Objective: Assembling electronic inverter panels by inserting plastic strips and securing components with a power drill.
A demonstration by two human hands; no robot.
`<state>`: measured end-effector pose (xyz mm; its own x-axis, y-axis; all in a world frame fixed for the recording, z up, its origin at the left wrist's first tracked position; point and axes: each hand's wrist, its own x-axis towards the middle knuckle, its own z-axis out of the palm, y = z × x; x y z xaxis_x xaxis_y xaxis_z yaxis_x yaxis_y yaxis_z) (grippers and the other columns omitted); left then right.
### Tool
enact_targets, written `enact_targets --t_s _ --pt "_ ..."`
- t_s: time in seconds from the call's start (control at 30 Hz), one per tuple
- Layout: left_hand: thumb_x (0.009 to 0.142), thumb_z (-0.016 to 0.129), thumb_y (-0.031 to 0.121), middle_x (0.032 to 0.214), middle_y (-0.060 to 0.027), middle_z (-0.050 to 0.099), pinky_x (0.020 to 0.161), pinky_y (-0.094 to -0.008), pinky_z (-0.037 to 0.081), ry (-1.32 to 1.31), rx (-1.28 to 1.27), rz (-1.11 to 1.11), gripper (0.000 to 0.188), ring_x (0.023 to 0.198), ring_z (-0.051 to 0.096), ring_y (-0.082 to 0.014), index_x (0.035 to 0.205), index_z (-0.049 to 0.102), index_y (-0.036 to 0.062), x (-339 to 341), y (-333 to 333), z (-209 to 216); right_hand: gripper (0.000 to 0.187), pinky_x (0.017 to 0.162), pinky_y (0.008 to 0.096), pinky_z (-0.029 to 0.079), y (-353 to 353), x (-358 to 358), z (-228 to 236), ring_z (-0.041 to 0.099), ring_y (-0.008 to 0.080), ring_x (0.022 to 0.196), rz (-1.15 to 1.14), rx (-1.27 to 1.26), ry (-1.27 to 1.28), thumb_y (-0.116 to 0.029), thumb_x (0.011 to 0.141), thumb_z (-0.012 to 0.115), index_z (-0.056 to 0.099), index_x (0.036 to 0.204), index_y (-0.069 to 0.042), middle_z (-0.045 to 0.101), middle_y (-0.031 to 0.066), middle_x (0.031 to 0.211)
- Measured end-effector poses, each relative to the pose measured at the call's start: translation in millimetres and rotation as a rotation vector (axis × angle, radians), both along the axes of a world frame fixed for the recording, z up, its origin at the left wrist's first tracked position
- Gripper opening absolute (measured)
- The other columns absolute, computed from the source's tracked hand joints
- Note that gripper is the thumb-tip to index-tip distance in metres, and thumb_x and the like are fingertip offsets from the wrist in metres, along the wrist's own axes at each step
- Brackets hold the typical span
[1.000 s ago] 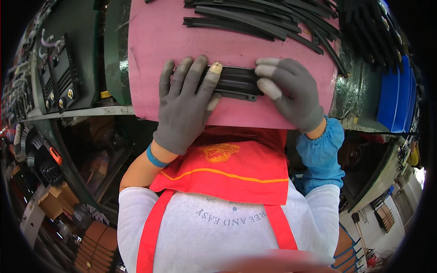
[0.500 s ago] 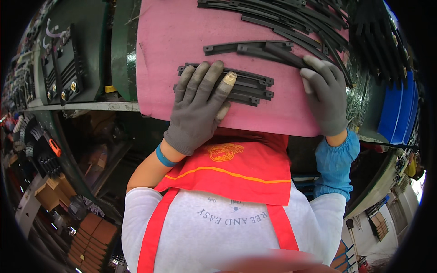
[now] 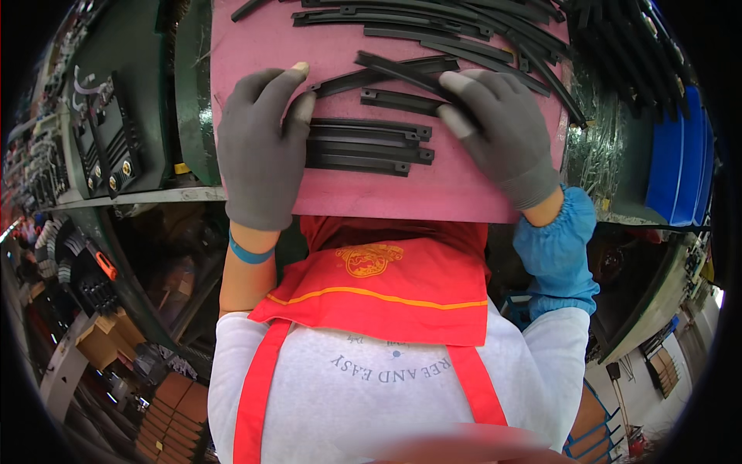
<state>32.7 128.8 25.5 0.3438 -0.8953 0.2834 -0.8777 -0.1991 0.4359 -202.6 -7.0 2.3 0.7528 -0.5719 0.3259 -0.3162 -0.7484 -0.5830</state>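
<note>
Strips [image 3: 369,145]: matt black plastic, smooth. Mat [image 3: 402,193] beneath the strips: matt pink foam. Gloves [image 3: 259,155]: grey knit cloth. Bins [image 3: 676,155] right of mat: glossy blue plastic.

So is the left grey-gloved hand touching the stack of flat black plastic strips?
Touching: the head view shows the left hand with fingertips against the stack end.

left hand [image 3: 259,151]: slid off the stacked black plastic strips [image 3: 367,145], now at their left end
right hand [image 3: 502,131]: moved onto upper loose black strips [image 3: 402,100]

Grey knit gloves on both hands [image 3: 263,151], blue sleeve cover, blue wristband, red apron
</note>
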Motion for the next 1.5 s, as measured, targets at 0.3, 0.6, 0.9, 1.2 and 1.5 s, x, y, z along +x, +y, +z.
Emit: enact_targets --t_s 0.3,0.6,0.9,1.2,1.5 --pt "0.089 0.067 0.01 0.094 -0.0133 0.062 0.071 -0.0381 0.051 0.234 0.139 -0.124 0.02 0.08 0.064 -0.0308 0.109 0.072 0.0076 1 -30 -8 0.029 0.078 0.038 0.051 1 -46 9 0.061 0.0283 0.09 0.038 -0.052 0.126 -0.007 0.082 0.07 0.069 0.11 -0.012 0.065 0.0061 0.099" --pt "0.088 0.069 0.011 0.098 -0.0133 0.063 0.073 -0.0372 0.051 0.315 0.127 -0.408 0.025 0.085 0.064 -0.0309 0.112 0.069 0.0055 -42 -59 -11 0.029 0.08 0.0387 0.049 14 -89 23 0.062 0.0286 0.092 -0.049 0.234 0.135 -0.003 0.079 0.072 0.074 0.107 -0.011 0.067 0.0077 0.101" --pt "0.095 0.06 0.036 0.137 -0.0152 0.058 0.11 -0.0511 0.036 -0.108 0.169 -0.557 0.038 0.127 0.052 -0.039 0.125 0.067 0.0136 -21 12 13 0.034 0.11 0.0492 0.034 16 -72 19 0.051 0.0356 0.128 -0.177 -0.148 0.212 -0.033 0.085 0.072 0.072 0.114 -0.015 0.06 0.0118 0.134" --pt "0.091 0.062 0.018 0.136 -0.016 0.055 0.113 -0.0501 0.034 -0.169 0.119 -0.238 0.04 0.124 0.052 -0.0378 0.131 0.066 0.0222 -7 34 -34 0.022 0.106 0.0452 0.04 8 -23 2 0.059 0.0304 0.119 -0.047 -0.295 0.267 -0.016 0.084 0.071 0.068 0.105 -0.014 0.064 0.0069 0.127" --pt "0.095 0.061 0.043 0.156 -0.0209 0.036 0.118 -0.0553 0.021 -0.292 0.282 -0.205 0.054 0.144 0.031 -0.041 0.144 0.053 0.0232 -4 54 -18 0.027 0.101 0.0428 0.042 16 -31 14 0.059 0.0332 0.119 -0.012 -0.186 0.345 -0.017 0.082 0.073 0.072 0.109 -0.014 0.064 0.0098 0.129"
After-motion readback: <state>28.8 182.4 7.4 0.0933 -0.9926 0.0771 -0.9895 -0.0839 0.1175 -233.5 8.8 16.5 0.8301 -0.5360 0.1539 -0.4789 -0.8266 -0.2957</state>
